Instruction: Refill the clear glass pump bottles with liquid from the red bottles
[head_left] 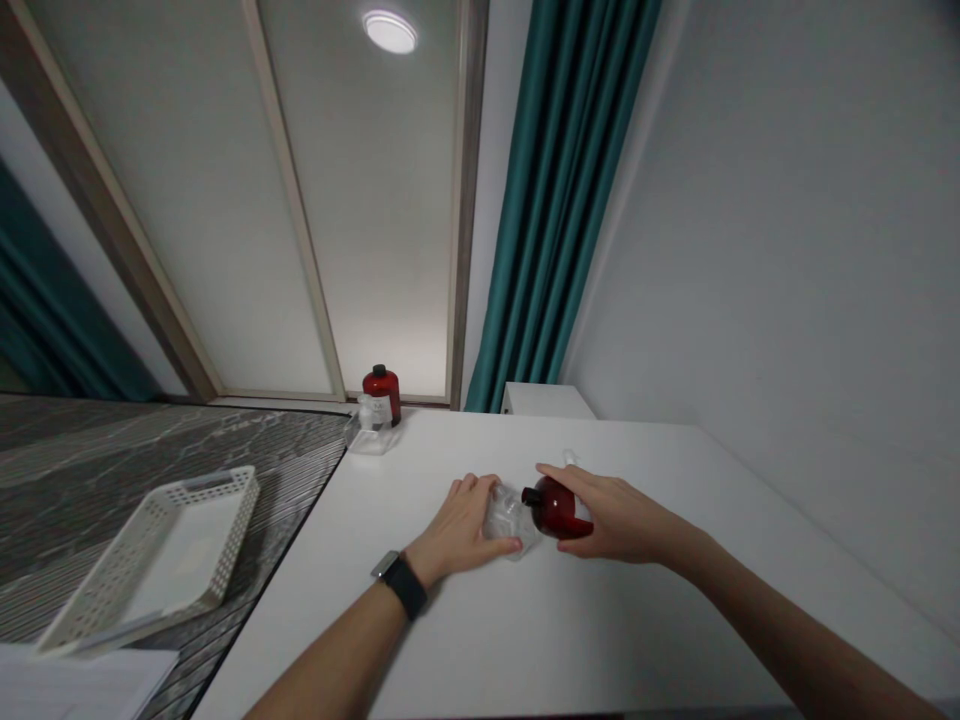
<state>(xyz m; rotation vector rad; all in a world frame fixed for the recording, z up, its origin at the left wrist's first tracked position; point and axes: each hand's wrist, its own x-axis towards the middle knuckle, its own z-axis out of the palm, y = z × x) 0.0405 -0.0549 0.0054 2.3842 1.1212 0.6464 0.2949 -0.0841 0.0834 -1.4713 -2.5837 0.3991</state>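
Note:
My right hand grips a dark red bottle with a black neck or cap, tipped on its side so the black end points left. Part of its white label shows beside my fingers. My left hand, with a dark-banded watch on the wrist, curls around a clear plastic piece just left of the bottle; its exact kind is unclear. A small clear object peeks out behind my right hand.
At the white table's far left corner, a second red bottle with a black cap stands behind a clear plastic tray. A white perforated basket and papers lie left of the table. A white cabinet stands beyond.

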